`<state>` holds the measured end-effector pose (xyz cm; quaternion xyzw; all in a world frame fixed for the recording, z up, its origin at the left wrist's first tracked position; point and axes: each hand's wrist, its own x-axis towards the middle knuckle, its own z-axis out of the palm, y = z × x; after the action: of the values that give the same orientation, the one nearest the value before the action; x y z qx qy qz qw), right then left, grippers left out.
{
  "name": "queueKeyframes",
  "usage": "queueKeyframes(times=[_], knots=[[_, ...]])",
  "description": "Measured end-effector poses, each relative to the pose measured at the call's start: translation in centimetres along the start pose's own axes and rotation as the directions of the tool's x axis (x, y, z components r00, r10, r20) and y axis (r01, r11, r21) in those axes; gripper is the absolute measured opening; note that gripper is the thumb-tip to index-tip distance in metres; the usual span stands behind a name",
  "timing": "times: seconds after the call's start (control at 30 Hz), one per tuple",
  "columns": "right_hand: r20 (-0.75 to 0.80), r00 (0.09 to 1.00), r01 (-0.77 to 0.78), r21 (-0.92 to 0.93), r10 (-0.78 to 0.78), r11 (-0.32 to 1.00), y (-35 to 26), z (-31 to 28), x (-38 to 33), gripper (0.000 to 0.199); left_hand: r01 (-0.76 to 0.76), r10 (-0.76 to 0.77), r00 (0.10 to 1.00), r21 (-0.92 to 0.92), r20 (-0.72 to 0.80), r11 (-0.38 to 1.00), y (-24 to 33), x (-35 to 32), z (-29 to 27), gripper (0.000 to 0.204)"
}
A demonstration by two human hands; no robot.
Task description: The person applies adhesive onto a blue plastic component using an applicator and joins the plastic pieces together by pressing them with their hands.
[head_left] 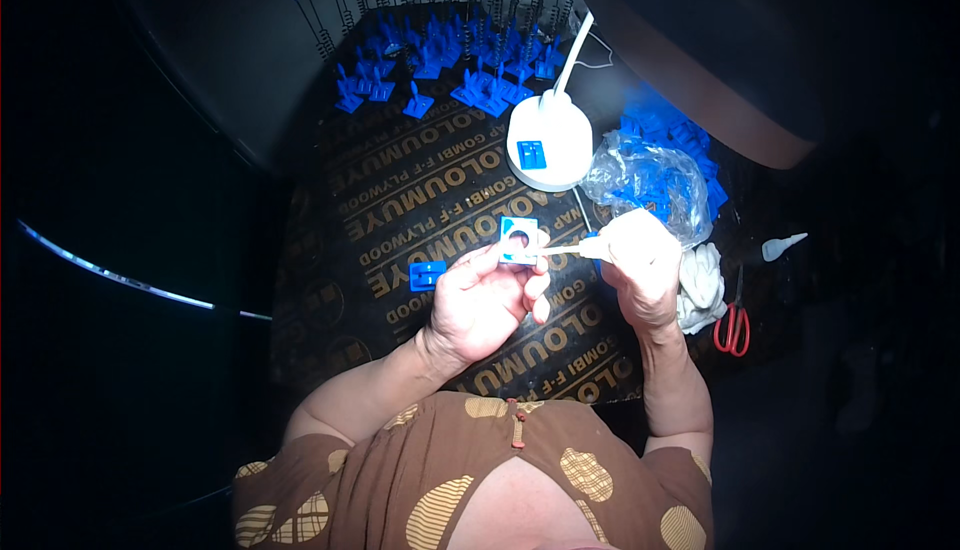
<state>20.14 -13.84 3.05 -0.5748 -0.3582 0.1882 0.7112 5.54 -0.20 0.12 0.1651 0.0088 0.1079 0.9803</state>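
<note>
My left hand (481,295) pinches a small square blue plate (509,224) by its edge. The plate's pale face is turned up and shows a dark round spot in the middle. From the right, my right hand (641,261) is closed on a thin-tipped white applicator (598,247). Its slim tip reaches the plate's right side, at or just over its face. Glare and the fingers hide most of the applicator's body. Left of my left hand, a blue square base (427,276) lies on the board. Another blue base (532,155) rests on the white lamp foot (551,175).
Several blue bases with upright pegs (417,101) and black springy rods crowd the far side of the printed plywood board (390,165). At right lie a clear bag of blue parts (650,185), white cloth (702,285), red-handled scissors (733,330) and a white nozzle-shaped piece (783,247). A large lamp head (705,50) overhangs.
</note>
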Motion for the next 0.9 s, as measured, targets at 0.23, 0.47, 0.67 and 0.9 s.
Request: queueKeyframes(times=[0.23,0.47,0.67,0.9], knots=[[0.009,1.000,-0.014,0.010,0.014,1.000,-0.6,0.0,0.1,0.011,-0.003,0.003,1.000,0.022,0.004,1.000,0.2,0.0,-0.3,0.043],[0.054,0.989,-0.148,0.445,0.139,0.883,0.5,-0.4,0.1,0.020,-0.012,0.013,1.000,0.017,-0.012,1.000,0.1,-0.1,0.2,0.044],[0.116,0.972,-0.230,0.674,0.206,0.702,0.5,-0.7,0.7,0.028,-0.003,0.002,1.000,0.019,0.003,1.000,0.2,0.0,0.4,0.046],[0.191,0.970,-0.236,0.592,0.151,0.770,0.8,-0.4,0.9,0.026,-0.020,0.020,1.000,0.052,-0.006,0.998,0.4,-0.2,0.5,0.046]])
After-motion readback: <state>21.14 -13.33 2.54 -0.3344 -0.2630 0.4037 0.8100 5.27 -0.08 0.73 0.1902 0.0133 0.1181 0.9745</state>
